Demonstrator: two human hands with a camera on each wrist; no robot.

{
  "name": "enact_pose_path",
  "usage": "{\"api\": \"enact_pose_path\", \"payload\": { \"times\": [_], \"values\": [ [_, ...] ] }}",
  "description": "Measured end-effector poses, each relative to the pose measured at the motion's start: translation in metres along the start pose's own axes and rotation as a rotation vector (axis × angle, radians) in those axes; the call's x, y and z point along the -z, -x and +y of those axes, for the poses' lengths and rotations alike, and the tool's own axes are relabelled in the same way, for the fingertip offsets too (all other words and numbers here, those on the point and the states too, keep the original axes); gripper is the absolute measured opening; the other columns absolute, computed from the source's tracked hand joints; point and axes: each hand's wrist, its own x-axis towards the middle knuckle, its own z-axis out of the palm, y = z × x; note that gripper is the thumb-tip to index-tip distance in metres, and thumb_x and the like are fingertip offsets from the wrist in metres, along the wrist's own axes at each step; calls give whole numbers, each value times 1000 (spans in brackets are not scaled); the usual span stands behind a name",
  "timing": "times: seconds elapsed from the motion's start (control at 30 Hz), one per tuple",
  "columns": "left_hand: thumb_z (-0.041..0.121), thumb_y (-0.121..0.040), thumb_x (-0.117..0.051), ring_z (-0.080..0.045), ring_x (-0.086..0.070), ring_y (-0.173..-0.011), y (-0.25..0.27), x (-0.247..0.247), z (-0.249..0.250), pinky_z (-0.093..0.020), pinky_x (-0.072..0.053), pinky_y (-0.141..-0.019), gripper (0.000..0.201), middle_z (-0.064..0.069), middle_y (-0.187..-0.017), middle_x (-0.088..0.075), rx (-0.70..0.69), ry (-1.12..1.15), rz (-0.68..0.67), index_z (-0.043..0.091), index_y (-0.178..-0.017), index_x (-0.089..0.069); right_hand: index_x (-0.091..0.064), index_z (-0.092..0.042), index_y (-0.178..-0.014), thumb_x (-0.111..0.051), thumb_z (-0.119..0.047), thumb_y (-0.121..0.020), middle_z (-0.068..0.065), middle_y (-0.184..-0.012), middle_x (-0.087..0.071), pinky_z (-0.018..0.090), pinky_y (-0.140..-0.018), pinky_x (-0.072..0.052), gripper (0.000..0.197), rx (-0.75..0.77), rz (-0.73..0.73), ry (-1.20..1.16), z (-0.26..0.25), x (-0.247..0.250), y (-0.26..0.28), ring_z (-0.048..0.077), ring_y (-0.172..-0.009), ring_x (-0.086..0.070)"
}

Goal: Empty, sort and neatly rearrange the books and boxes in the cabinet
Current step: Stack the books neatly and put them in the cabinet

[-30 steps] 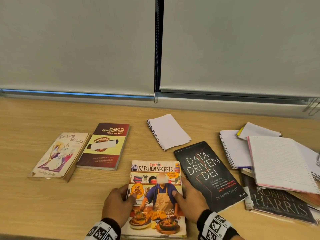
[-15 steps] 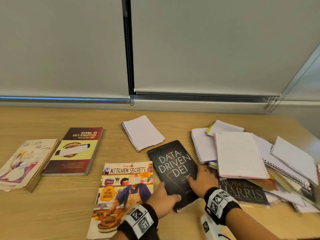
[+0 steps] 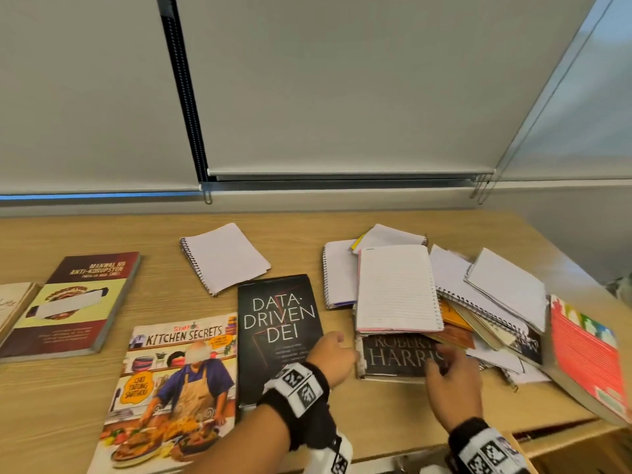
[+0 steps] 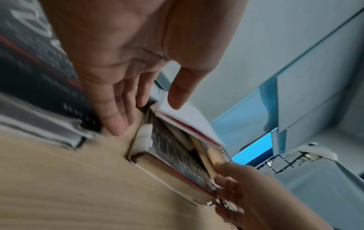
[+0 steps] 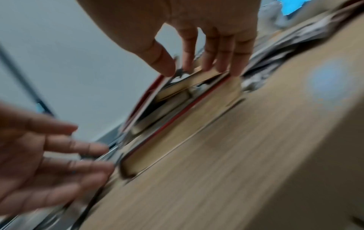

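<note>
A dark Robert Harris book [image 3: 393, 359] lies at the bottom of a messy pile of notebooks and books, under a lined notebook [image 3: 396, 289]. My left hand [image 3: 333, 352] is open beside the book's left edge. Its straight fingers [image 4: 116, 121] rest on the wood by the book's corner [image 4: 143, 140], thumb over the notebook. My right hand [image 3: 444, 369] is at the book's right end, and its fingertips [image 5: 234, 62] touch the stacked edges there; the picture is blurred. The black Data-Driven DEI book [image 3: 278, 323] lies flat just left of my left hand.
On the wooden top [image 3: 376, 405], Kitchen Secrets [image 3: 178, 388] and a maroon Anti-Korupsyon book [image 3: 71, 302] lie to the left. A spiral notepad [image 3: 224, 256] sits behind. A red-covered book [image 3: 584, 357] overhangs the right edge. Window blinds stand behind.
Both hands let go of the Data-Driven DEI book and moved right to the Harris book. The DEI book now lies straight beside Kitchen Secrets. My view has swung right.
</note>
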Motion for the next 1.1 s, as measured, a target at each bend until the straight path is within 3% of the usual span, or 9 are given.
{"api": "enact_pose_path", "payload": {
  "times": [0.1,0.2,0.37,0.47,0.63,0.77,0.87,1.0,1.1],
  "values": [
    [13,-87,-56,-29,-57,-72,-16,-25,11,-32,-46,-66,9,-12,-85,-60,31,-15,-5,16,-93,-51,-51,-8,-131,-60,-22,-90,18,-124,-60,47,-104,-41,45,-192,-136,25,32,6,-27,36,-117,-53],
    [17,-87,-59,-19,-50,-51,-26,-37,22,-23,-39,-51,13,0,-53,-54,78,38,73,15,-75,-57,-63,-14,-118,-54,-22,-94,12,-113,-68,38,-98,-45,26,-166,-181,72,36,6,-37,33,-108,-59],
    [37,-89,-65,-25,-65,-85,-34,-42,26,-35,-59,-76,27,-3,-91,-66,158,148,107,15,-104,-63,-71,-21,-91,-56,-31,-94,3,-94,-73,35,-90,-48,19,-124,-286,100,31,17,-46,26,-95,-63],
    [29,-90,-66,-25,-66,-89,-28,-39,35,-38,-61,-63,27,-7,-102,-66,174,329,77,13,-111,-61,-72,-21,-81,-54,-42,-95,0,-84,-72,38,-88,-50,30,-130,-371,81,25,27,-46,23,-89,-65],
    [26,-89,-68,-20,-68,-72,-1,-5,61,-34,-61,-61,19,-7,-90,-69,155,365,1,12,-101,-62,-65,-23,-107,-38,-74,-85,1,-109,-64,38,-100,-41,62,-201,-510,-123,-2,52,-31,23,-106,-59],
    [24,-87,-70,-19,-70,-69,28,28,64,-31,-59,-53,25,-8,-89,-72,149,327,20,10,-105,-61,-57,-16,-109,-48,-67,-82,14,-98,-61,39,-76,-47,59,-531,-790,-503,-29,60,-5,30,-85,-59],
    [23,-88,-68,-16,-70,-64,53,52,58,-27,-56,-49,27,-7,-82,-73,153,281,8,7,-108,-61,-56,-6,-127,-62,-39,-83,28,-101,-65,41,-56,-57,55,-687,-988,-849,-39,50,10,37,-70,-67],
    [25,-90,-66,-16,-69,-62,94,89,42,-25,-54,-48,33,-10,-82,-72,116,188,9,0,-112,-63,-66,-3,-119,-77,-5,-74,27,-117,-65,55,-85,-52,46,-619,-1181,-991,-59,33,34,41,-94,-68],
    [32,-84,-71,-23,-68,-72,126,124,17,-26,-55,-55,42,-18,-97,-72,20,153,-15,0,-110,-65,-63,0,-121,-82,-10,-64,30,-124,-61,57,-100,-46,60,-525,-1335,-876,-72,17,53,48,-115,-58]
  ]
}}
